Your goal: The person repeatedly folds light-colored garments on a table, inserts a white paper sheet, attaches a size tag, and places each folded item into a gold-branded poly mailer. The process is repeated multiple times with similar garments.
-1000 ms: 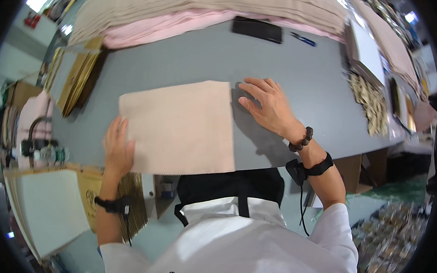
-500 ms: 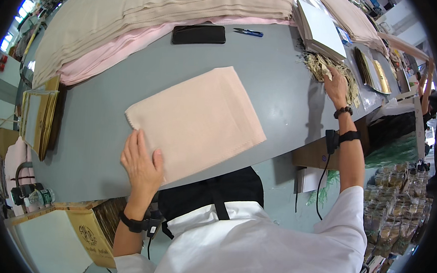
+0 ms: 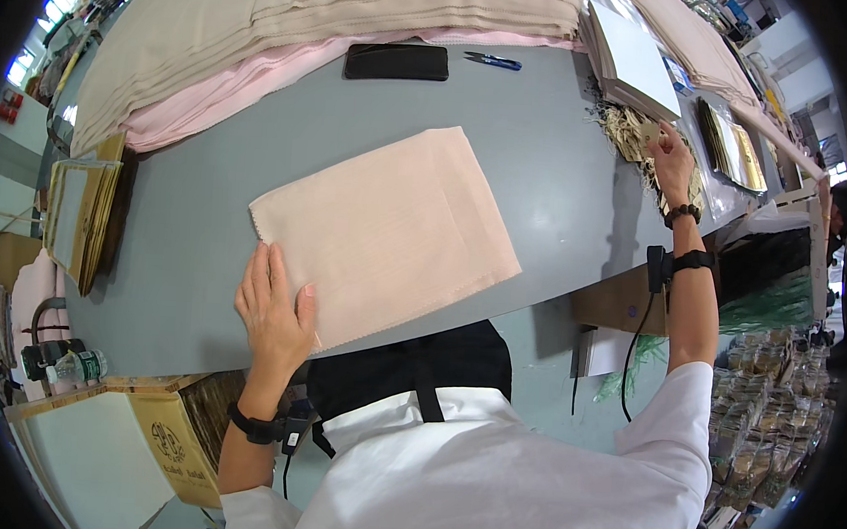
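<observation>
A folded pale pink cloth with stitched edges lies at a slant on the grey table. My left hand rests flat on its lower left corner, fingers stretched out and holding nothing. At the right, my right hand pinches a small beige hang tag between thumb and fingers. That hand hovers over a heap of beige tags with strings, beside a stack of white boards.
At the back lie layered beige cloths above a pink one. A black phone and thread snips sit in front. Gold-coloured packets stand at the left and lie at the right of the grey table.
My right hand has lifted slightly out of the heap with a tag in its fingers. My left hand stays on the cloth. The whole view has shifted a little.
</observation>
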The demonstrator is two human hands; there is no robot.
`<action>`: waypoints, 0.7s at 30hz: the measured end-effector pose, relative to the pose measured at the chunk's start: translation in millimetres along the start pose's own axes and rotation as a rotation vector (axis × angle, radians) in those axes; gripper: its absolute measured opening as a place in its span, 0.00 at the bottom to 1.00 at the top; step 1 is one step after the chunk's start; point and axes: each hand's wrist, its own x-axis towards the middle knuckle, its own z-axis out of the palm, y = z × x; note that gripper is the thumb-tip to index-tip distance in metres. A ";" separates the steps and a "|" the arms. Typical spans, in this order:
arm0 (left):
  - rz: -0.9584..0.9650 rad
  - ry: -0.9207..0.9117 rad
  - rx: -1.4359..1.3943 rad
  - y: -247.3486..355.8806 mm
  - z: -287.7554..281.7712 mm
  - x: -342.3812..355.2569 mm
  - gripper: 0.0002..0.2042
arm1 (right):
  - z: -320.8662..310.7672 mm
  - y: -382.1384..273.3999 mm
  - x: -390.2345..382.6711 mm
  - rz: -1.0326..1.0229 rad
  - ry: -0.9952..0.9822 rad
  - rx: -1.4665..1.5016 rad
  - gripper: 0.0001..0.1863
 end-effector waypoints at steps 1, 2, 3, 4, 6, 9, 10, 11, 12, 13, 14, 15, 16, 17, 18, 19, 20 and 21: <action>0.002 0.002 -0.002 -0.1 -0.4 -0.1 0.34 | -0.3 0.3 0.5 -0.018 0.031 0.019 0.23; 0.004 0.006 -0.004 -0.3 -0.6 0.0 0.34 | -0.9 0.8 1.9 -0.048 0.058 0.038 0.23; 0.003 0.006 -0.005 -0.6 -0.5 -0.2 0.34 | -1.8 1.2 4.0 0.014 0.032 0.038 0.23; 0.002 0.005 -0.007 -1.1 -0.3 -0.5 0.34 | -2.5 1.7 5.9 0.041 0.032 0.022 0.22; 0.003 0.009 -0.013 -2.0 0.6 -0.9 0.34 | -4.4 2.1 10.0 0.098 0.026 0.017 0.20; -0.007 0.008 -0.024 -3.4 0.6 -2.2 0.34 | -10.0 -0.7 13.7 0.144 -0.050 0.107 0.17; -0.013 0.005 -0.031 -3.7 0.5 -2.0 0.34 | -11.9 -3.9 14.3 0.134 -0.051 0.107 0.18; -0.011 0.009 -0.040 -4.0 0.0 -2.1 0.34 | -12.8 -8.6 13.9 0.132 -0.041 0.125 0.18; -0.022 0.009 -0.062 -4.4 -0.7 -2.0 0.34 | -14.8 -15.1 14.6 0.139 -0.045 0.080 0.17; -0.025 0.017 -0.086 -4.9 -1.4 -1.8 0.33 | -17.2 -23.7 15.6 0.139 -0.046 0.014 0.16; -0.030 0.022 -0.118 -5.2 -2.1 -1.6 0.33 | -20.2 -34.0 15.9 0.142 -0.038 -0.065 0.16; -0.028 0.019 -0.120 -5.4 -2.7 -1.5 0.33 | -21.8 -46.6 15.9 0.148 -0.007 -0.049 0.15; -0.032 0.014 -0.129 -5.7 -3.4 -1.7 0.33 | -23.9 -61.0 14.1 0.162 -0.042 0.110 0.16; -0.043 0.010 -0.136 -5.7 -4.0 -2.2 0.33 | -24.4 -78.7 12.3 0.167 -0.077 0.262 0.16; -0.041 0.014 -0.128 -5.6 -4.2 -2.4 0.33 | -24.2 -98.4 9.7 0.206 -0.100 0.389 0.16; -0.038 0.015 -0.121 -5.3 -4.1 -2.3 0.33 | -25.6 -117.8 3.9 0.159 -0.158 0.481 0.16; -0.036 0.015 -0.112 -4.7 -3.8 -2.0 0.33 | -23.3 -139.3 -2.5 0.154 -0.194 0.576 0.15; -0.028 0.023 -0.111 -4.0 -3.4 -1.3 0.33 | -21.6 -160.5 -11.7 0.095 -0.254 0.679 0.15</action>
